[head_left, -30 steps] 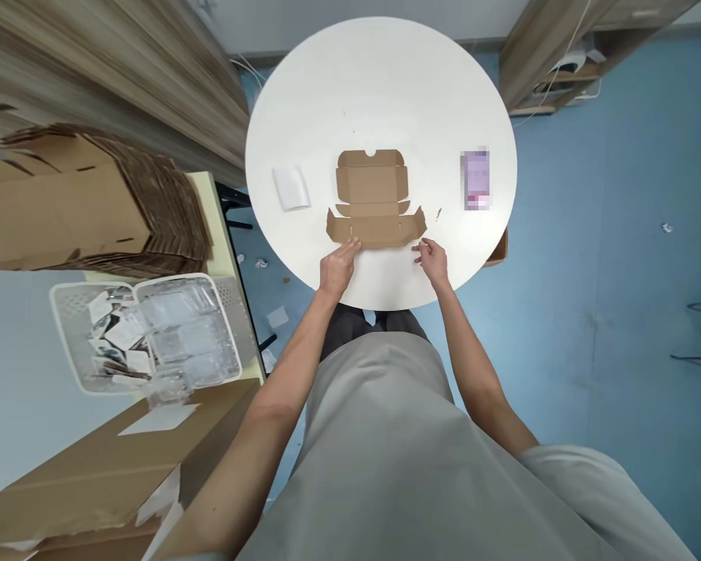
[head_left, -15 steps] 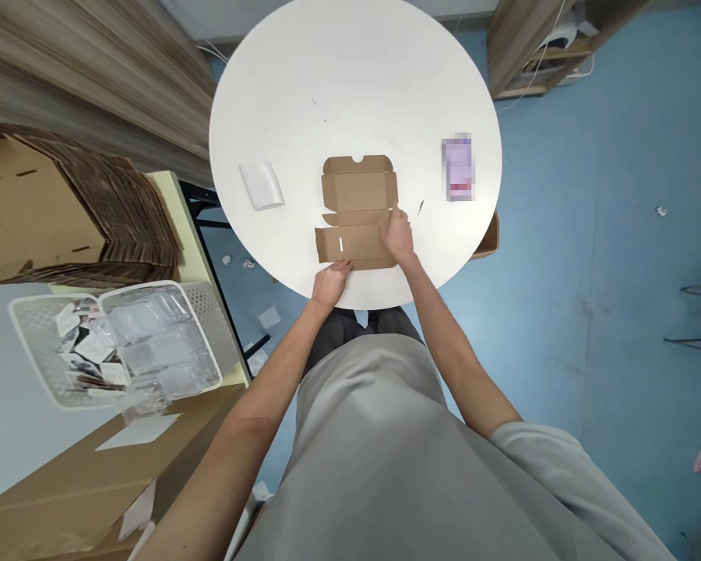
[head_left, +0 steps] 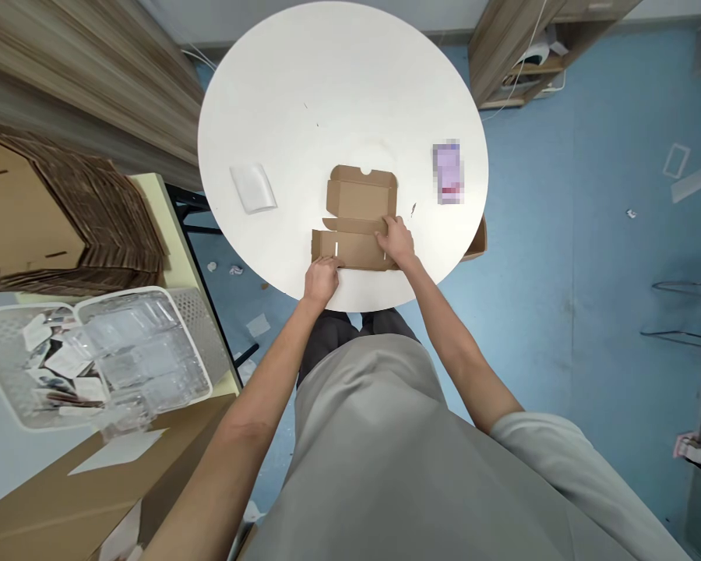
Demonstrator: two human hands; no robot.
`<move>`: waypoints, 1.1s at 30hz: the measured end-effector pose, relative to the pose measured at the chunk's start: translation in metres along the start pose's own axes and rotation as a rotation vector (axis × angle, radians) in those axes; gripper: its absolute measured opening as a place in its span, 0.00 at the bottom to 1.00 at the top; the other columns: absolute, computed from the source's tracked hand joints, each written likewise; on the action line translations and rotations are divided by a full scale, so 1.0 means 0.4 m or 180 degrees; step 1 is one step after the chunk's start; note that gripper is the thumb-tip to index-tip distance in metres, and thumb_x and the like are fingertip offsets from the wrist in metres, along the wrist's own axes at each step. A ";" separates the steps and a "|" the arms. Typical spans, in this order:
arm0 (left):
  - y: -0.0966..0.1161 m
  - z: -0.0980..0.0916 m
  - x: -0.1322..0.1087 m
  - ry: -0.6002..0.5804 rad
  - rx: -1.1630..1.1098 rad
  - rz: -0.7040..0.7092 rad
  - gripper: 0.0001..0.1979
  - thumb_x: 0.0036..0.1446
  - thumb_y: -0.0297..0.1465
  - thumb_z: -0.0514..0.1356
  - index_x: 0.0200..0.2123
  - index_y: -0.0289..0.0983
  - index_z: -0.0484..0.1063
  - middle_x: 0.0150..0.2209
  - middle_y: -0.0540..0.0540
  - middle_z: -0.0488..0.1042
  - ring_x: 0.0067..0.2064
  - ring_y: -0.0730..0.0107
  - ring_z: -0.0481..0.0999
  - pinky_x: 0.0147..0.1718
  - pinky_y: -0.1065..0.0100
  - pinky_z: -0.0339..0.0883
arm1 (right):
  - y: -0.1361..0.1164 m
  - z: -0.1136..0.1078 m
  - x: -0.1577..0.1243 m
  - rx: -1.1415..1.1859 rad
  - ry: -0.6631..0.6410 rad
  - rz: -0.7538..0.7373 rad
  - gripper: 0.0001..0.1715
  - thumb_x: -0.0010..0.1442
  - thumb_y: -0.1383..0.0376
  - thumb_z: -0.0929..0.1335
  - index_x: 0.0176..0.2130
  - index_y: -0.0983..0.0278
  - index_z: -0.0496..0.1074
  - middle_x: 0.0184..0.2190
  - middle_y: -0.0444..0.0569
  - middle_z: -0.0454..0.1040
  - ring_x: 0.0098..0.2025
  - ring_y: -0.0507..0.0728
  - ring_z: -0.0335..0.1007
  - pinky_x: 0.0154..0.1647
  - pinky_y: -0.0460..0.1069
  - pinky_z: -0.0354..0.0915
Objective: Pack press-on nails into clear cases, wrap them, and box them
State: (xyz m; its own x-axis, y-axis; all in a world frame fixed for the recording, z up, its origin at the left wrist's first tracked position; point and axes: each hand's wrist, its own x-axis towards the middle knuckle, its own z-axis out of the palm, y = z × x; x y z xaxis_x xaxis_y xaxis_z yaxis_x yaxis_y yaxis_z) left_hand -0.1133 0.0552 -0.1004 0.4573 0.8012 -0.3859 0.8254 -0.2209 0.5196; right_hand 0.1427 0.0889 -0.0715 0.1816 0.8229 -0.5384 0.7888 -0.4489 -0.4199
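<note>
A flat brown cardboard box blank lies on the round white table, near its front edge. My left hand pinches the near-left edge of the blank's front panel. My right hand presses on the right end of that panel, where the right flap is folded inward. A small white pouch rests left of the blank. A purple phone-sized item lies to its right.
A tall stack of flat cardboard blanks sits on a side table at left. In front of it stands a white basket with clear packets, and a large carton. Blue floor with scraps lies to the right; wooden furniture stands behind.
My right hand moved in from the table edge and folded the blank's right flap inward. My left hand shifted to the front-left edge. The view drifted, so the table sits further left.
</note>
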 end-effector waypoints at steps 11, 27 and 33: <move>0.030 -0.008 0.017 -0.0374 0.0315 0.0240 0.26 0.65 0.19 0.55 0.51 0.39 0.92 0.53 0.33 0.88 0.59 0.45 0.86 0.73 0.44 0.71 | -0.041 0.008 0.032 0.0215 -0.0021 0.0482 0.23 0.78 0.55 0.69 0.63 0.67 0.77 0.62 0.70 0.79 0.64 0.77 0.79 0.68 0.71 0.76; 0.020 0.013 -0.019 0.0224 -0.0848 -0.0817 0.42 0.62 0.15 0.57 0.78 0.40 0.67 0.62 0.39 0.84 0.63 0.49 0.84 0.66 0.51 0.77 | 0.030 0.045 -0.110 0.0065 -0.0597 -0.0488 0.91 0.54 0.53 0.87 0.88 0.51 0.30 0.84 0.71 0.45 0.78 0.83 0.65 0.70 0.75 0.76; 0.009 0.012 0.020 0.0614 -0.1048 -0.1129 0.47 0.63 0.17 0.61 0.83 0.40 0.58 0.68 0.32 0.74 0.64 0.51 0.83 0.67 0.55 0.77 | 0.027 0.056 -0.097 -0.0095 -0.0615 -0.0504 0.88 0.56 0.60 0.86 0.88 0.50 0.30 0.86 0.69 0.43 0.78 0.83 0.67 0.71 0.74 0.76</move>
State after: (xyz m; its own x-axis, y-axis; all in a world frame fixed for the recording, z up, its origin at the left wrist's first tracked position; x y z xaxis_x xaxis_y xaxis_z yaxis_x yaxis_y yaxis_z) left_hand -0.1051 0.0580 -0.1054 0.0734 0.8899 -0.4502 0.7564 0.2445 0.6067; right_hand 0.1311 0.0444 -0.0717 -0.0590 0.7989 -0.5986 0.8160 -0.3069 -0.4899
